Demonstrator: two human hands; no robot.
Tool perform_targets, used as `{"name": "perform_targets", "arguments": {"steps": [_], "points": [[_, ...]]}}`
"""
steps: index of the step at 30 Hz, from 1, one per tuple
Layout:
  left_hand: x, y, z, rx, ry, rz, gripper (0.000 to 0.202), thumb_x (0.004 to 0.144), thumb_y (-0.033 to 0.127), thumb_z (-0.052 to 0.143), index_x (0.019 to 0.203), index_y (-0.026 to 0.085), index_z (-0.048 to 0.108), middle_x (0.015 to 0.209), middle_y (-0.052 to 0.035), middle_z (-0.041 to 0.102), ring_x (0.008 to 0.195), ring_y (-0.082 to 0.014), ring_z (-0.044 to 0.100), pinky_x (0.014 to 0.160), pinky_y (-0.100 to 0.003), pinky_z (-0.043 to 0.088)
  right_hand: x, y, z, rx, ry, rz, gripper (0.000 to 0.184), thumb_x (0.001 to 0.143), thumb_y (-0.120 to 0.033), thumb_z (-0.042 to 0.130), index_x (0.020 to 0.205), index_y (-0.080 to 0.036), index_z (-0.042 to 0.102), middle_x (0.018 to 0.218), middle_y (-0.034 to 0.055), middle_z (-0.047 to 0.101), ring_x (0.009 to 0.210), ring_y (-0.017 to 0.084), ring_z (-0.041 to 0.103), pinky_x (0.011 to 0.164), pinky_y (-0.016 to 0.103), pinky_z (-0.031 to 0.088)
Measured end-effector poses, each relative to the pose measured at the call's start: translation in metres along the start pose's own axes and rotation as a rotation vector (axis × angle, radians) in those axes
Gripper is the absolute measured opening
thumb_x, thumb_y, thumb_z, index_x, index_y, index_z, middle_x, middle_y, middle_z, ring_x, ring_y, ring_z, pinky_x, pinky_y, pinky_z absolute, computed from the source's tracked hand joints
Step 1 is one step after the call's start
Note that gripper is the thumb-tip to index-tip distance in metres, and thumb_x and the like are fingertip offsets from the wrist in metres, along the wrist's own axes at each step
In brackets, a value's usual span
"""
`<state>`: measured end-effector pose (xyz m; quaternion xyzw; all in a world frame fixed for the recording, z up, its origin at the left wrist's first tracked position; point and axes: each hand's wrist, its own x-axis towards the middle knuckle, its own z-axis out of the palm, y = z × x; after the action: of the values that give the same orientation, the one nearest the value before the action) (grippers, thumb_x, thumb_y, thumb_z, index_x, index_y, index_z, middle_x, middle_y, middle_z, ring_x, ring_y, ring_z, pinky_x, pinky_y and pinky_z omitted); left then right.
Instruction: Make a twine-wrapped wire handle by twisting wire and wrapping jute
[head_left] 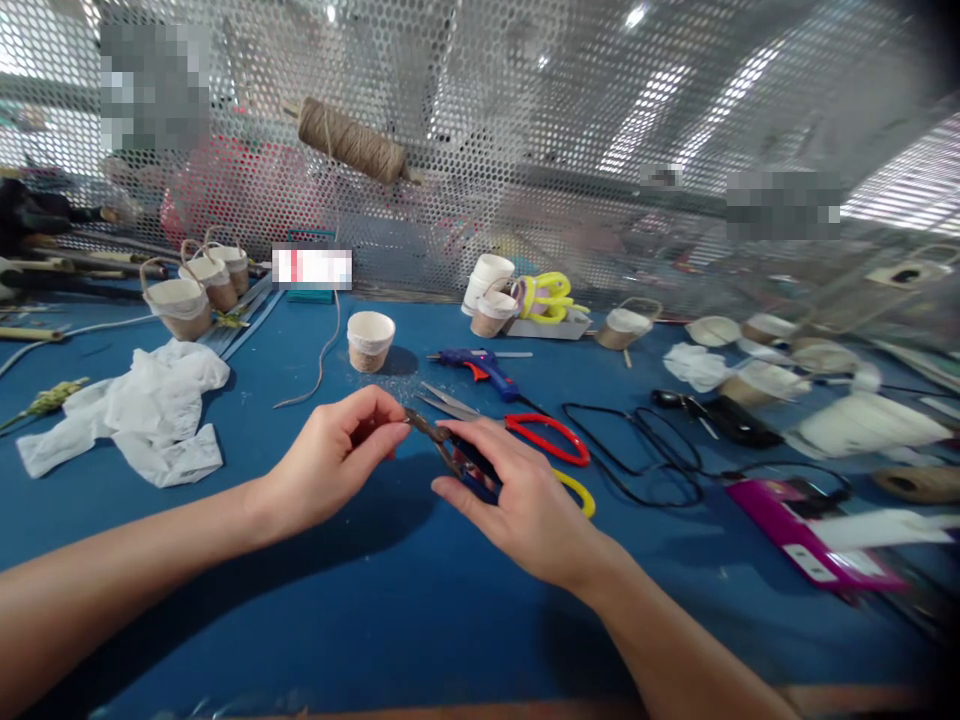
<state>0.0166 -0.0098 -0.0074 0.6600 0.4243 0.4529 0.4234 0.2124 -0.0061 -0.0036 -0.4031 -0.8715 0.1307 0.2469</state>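
My right hand [525, 500] is closed around the dark blue handles of a pair of pliers [444, 446], whose metal jaws point up and left. At the jaw tips, my left hand [330, 455] pinches with thumb and fingertips; whatever lies in that pinch is too small to make out. Just beyond the hands are scissors [546, 438] with red and yellow grips, partly hidden by my right hand. A blue hot glue gun [480, 368] rests behind them. To its left stands a small pot [370, 342], white above and brown below.
White crumpled fabric [142, 410] lies at left, near several small handled baskets [180, 305]. A twine spool [351, 140] hangs on the perforated panel [465, 130]. Black cable [637, 450] and a purple power strip [817, 535] occupy the right. Yellow-handled scissors [551, 298] stand at the back.
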Motion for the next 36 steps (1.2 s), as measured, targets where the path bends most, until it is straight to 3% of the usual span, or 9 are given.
{"name": "perform_targets", "arguments": {"steps": [4, 11, 21, 24, 29, 31, 36], "points": [[-0.002, 0.002, 0.002, -0.054, 0.025, -0.013, 0.013, 0.08, 0.024, 0.049, 0.071, 0.014, 0.05, 0.057, 0.0048, 0.047, 0.05, -0.0046, 0.039, 0.047, -0.018, 0.03, 0.0, 0.0, 0.001, -0.023, 0.023, -0.023, 0.043, 0.08, -0.039, 0.053, 0.113, -0.013, 0.046, 0.104, 0.0136, 0.056, 0.096, 0.025, 0.056, 0.078, 0.04, 0.05], [0.002, 0.003, -0.005, -0.554, -0.21, -0.273, 0.021, 0.075, 0.032, 0.058, 0.07, 0.015, 0.047, 0.046, 0.0081, 0.042, 0.037, -0.0011, 0.027, 0.037, -0.016, 0.017, 0.0, 0.003, -0.004, -0.044, -0.012, -0.072, 0.043, 0.08, -0.037, 0.054, 0.115, -0.014, 0.046, 0.099, 0.0112, 0.057, 0.089, 0.021, 0.057, 0.079, 0.037, 0.049], [0.001, 0.002, -0.005, -0.744, -0.362, -0.426, 0.022, 0.071, 0.031, 0.063, 0.069, 0.016, 0.047, 0.044, 0.0083, 0.041, 0.034, -0.0002, 0.021, 0.035, -0.015, 0.014, 0.001, 0.008, -0.019, -0.086, -0.084, -0.133, 0.042, 0.078, -0.038, 0.055, 0.113, -0.016, 0.049, 0.098, 0.0111, 0.06, 0.087, 0.021, 0.058, 0.078, 0.037, 0.049], [0.002, 0.002, -0.004, -0.599, -0.314, -0.387, 0.022, 0.074, 0.033, 0.059, 0.069, 0.016, 0.047, 0.045, 0.0081, 0.041, 0.035, -0.0011, 0.025, 0.036, -0.016, 0.017, 0.002, 0.006, -0.017, -0.063, -0.099, -0.068, 0.04, 0.079, -0.038, 0.055, 0.112, -0.016, 0.05, 0.098, 0.0102, 0.06, 0.087, 0.021, 0.059, 0.078, 0.036, 0.05], [0.004, 0.001, 0.001, -0.135, -0.002, -0.147, 0.014, 0.077, 0.026, 0.054, 0.071, 0.015, 0.049, 0.057, 0.0045, 0.05, 0.047, -0.004, 0.039, 0.043, -0.017, 0.027, 0.001, 0.0, -0.007, 0.011, -0.082, 0.075, 0.039, 0.08, -0.04, 0.052, 0.112, -0.017, 0.05, 0.1, 0.0088, 0.059, 0.085, 0.019, 0.059, 0.073, 0.033, 0.051], [0.004, 0.001, 0.002, -0.113, 0.041, -0.111, 0.012, 0.077, 0.025, 0.053, 0.07, 0.014, 0.05, 0.057, 0.0045, 0.05, 0.047, -0.004, 0.038, 0.043, -0.017, 0.028, 0.0, -0.001, -0.006, 0.016, -0.058, 0.086, 0.042, 0.079, -0.041, 0.053, 0.113, -0.016, 0.049, 0.1, 0.0092, 0.058, 0.082, 0.018, 0.058, 0.071, 0.033, 0.051], [0.003, 0.0, 0.0, -0.354, -0.057, -0.214, 0.016, 0.078, 0.031, 0.052, 0.073, 0.016, 0.05, 0.051, 0.0072, 0.043, 0.041, -0.0033, 0.032, 0.039, -0.017, 0.023, 0.001, 0.0, -0.008, -0.003, -0.048, 0.064, 0.044, 0.078, -0.041, 0.054, 0.115, -0.017, 0.048, 0.093, 0.0078, 0.057, 0.066, 0.014, 0.054, 0.064, 0.032, 0.051]]}}
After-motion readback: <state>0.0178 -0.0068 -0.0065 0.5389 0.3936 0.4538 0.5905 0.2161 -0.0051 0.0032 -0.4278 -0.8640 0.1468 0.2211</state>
